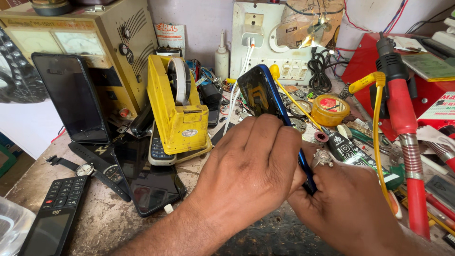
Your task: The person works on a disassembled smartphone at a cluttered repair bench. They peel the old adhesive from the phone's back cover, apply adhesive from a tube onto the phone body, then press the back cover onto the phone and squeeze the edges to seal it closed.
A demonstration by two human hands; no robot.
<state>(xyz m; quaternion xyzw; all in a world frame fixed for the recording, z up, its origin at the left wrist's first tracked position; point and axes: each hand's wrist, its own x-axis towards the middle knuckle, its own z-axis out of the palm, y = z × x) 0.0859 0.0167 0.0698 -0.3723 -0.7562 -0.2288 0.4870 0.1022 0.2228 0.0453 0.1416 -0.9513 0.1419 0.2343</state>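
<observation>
Left hand: our left hand [249,166] is clenched around the lower part of a blue-edged smartphone [265,97], fingers curled over its face.
Right hand: our right hand [348,204], with a ring [322,157] on one finger, grips the phone's lower edge from the other side; both hands touch at the phone.
Smartphone: it stands tilted upright above the workbench [109,220], its top end rising above our knuckles, in front of the white switchboard [279,42].
Just left: a yellow tape dispenser [177,109] stands on the bench, with a keypad phone [159,149] leaning at its foot.
Far left: a dark smartphone [71,97] leans against a beige power supply unit [95,42]; a wristwatch [85,169], a black keypad phone [54,213] and a flat black phone [151,185] lie on the bench.
Right: a red hot-air tool [403,114] with a yellow cable [377,137] lies near our right hand; a round yellow tin [330,110] sits behind.
</observation>
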